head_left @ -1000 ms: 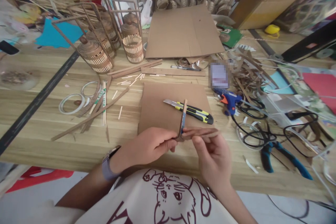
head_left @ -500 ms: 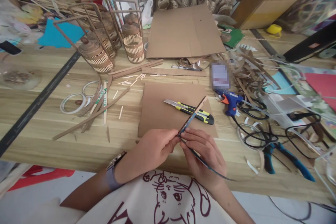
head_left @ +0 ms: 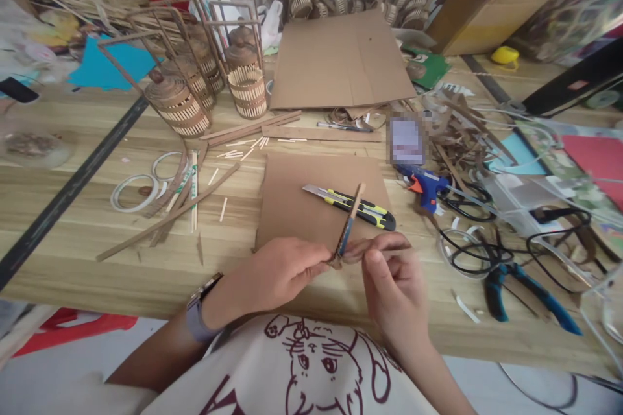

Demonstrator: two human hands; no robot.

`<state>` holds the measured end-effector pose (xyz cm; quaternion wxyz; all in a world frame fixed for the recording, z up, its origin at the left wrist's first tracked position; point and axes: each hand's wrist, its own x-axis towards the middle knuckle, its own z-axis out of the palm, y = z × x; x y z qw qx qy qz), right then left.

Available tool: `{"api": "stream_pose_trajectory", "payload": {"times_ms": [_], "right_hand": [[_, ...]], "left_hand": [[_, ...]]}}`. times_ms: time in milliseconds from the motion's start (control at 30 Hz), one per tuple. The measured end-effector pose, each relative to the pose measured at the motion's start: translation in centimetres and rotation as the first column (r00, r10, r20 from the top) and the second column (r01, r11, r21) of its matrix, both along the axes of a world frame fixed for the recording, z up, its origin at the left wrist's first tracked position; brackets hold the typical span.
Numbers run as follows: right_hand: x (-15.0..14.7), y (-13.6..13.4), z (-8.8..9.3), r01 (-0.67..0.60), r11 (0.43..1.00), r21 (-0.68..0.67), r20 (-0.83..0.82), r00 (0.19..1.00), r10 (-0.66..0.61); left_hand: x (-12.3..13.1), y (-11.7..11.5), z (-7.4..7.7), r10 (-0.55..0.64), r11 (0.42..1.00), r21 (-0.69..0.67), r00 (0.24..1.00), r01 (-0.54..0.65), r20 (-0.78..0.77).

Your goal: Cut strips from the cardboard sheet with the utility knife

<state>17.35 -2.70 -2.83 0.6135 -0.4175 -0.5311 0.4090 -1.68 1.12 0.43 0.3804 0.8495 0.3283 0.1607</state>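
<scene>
Left hand (head_left: 280,272), right hand (head_left: 399,292) pinch strip material (head_left: 348,228) near one knife (head_left: 374,212).

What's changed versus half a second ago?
Right hand moved away from the left hand, out to the right; the lower strip it pinches swung from trailing toward the body to pointing right. The upright strip leans less, its tip shifted left. Nothing visibly let go. Left hand keeps its pinch; knife, the cardboard under it and glue gun stayed put.

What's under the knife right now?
The knife lies on the cardboard sheet, which shows along both its long sides. Whatever is directly beneath is covered; the held strip also hides part of the handle.
</scene>
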Motion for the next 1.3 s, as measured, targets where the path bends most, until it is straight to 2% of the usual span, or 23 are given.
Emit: {"api": "stream_pose_trajectory", "payload": {"times_ms": [67, 200, 400, 500, 567, 633, 667, 733, 833, 967, 1067, 1167, 1233, 1300], "right_hand": [[-0.1, -0.1, 0.0, 0.051, 0.996, 0.069, 0.089, 0.994, -0.057], [0.0, -0.2, -0.4, 0.024, 0.976, 0.217, 0.258, 0.963, -0.081], [0.6, 0.0, -0.7, 0.009, 0.917, 0.398, 0.511, 0.829, -0.229], [0.6, -0.1, -0.7, 0.057, 0.937, 0.344, 0.484, 0.845, -0.229], [0.5, -0.1, -0.6, 0.097, 0.976, 0.195, 0.356, 0.920, -0.163], [0.3, -0.1, -0.6, 0.057, 0.998, 0.021, 0.164, 0.985, -0.059], [0.2, 0.0, -0.5, 0.025, 0.999, -0.036, 0.081, 0.996, -0.022], [0.1, -0.1, -0.5, 0.015, 0.998, -0.065, 0.028, 1.000, -0.014], [0.0, -0.3, -0.5, 0.083, 0.996, 0.036, 0.174, 0.981, -0.088], [0.1, -0.5, -0.6, -0.005, 0.975, 0.223, 0.323, 0.944, -0.069], [0.2, -0.2, -0.6, -0.033, 0.946, 0.324, 0.419, 0.901, -0.112], [0.4, 0.1, -0.3, -0.016, 0.911, 0.412, 0.486, 0.850, -0.205], [0.6, 0.1, -0.2, -0.021, 0.899, 0.438, 0.511, 0.828, -0.229], [0.6, 0.1, -0.1, -0.008, 0.917, 0.399, 0.495, 0.844, -0.208]], "left_hand": [[0.1, -0.1, 0.1, 0.078, 0.996, -0.041, 0.996, -0.079, -0.036], [0.7, -0.3, 0.2, 0.157, 0.983, -0.084, 0.987, -0.160, -0.039], [1.5, -0.7, 0.0, 0.236, 0.972, 0.000, 0.968, -0.237, -0.083], [1.3, -0.6, -0.2, 0.199, 0.978, 0.065, 0.979, -0.196, -0.037], [0.9, -0.3, -0.1, 0.083, 0.991, 0.100, 0.996, -0.085, 0.029], [0.4, 0.1, 0.0, -0.052, 0.993, 0.111, 0.995, 0.042, 0.089], [0.1, 0.3, 0.1, -0.091, 0.991, 0.108, 0.991, 0.080, 0.101], [-0.2, 0.5, 0.2, -0.079, 0.992, 0.099, 0.994, 0.071, 0.076], [-0.2, 0.6, 0.3, 0.034, 0.997, 0.063, 0.999, -0.032, -0.032], [0.5, 0.2, 0.5, 0.130, 0.991, -0.018, 0.986, -0.132, -0.104], [1.2, -0.3, 0.4, 0.189, 0.982, 0.043, 0.969, -0.185, -0.161], [1.6, -0.8, 0.3, 0.200, 0.976, 0.129, 0.959, -0.177, -0.199], [1.5, -0.8, 0.3, 0.197, 0.972, 0.168, 0.962, -0.166, -0.190], [1.2, -0.7, 0.3, 0.179, 0.972, 0.179, 0.973, -0.152, -0.147]]}}
